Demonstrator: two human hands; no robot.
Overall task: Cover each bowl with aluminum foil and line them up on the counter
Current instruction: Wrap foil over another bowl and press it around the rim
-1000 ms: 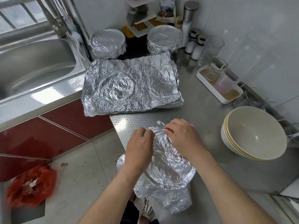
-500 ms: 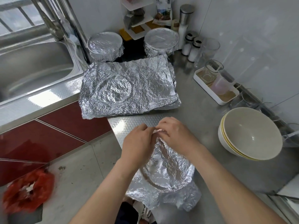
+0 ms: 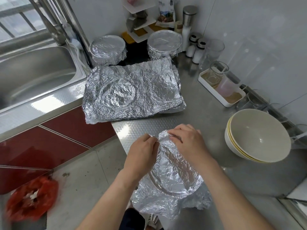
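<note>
Counter (image 3: 191, 113) spread with foil sheets (image 3: 132, 92), bare bowls (image 3: 257, 135) stacked at right, draped bowl (image 3: 172, 173) set at near edge, wrapped bowl (image 3: 108, 47) and second wrapped bowl (image 3: 164, 41) stood at back, foil (image 3: 163, 135) pinched at far rim by left hand (image 3: 141, 153) and right hand (image 3: 187, 141)

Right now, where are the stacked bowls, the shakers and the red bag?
stacked bowls (image 3: 259, 140), head view, inside the top bowl
shakers (image 3: 198, 55), head view, nearer shaker's white body
red bag (image 3: 31, 203), head view, crumpled red plastic
</note>
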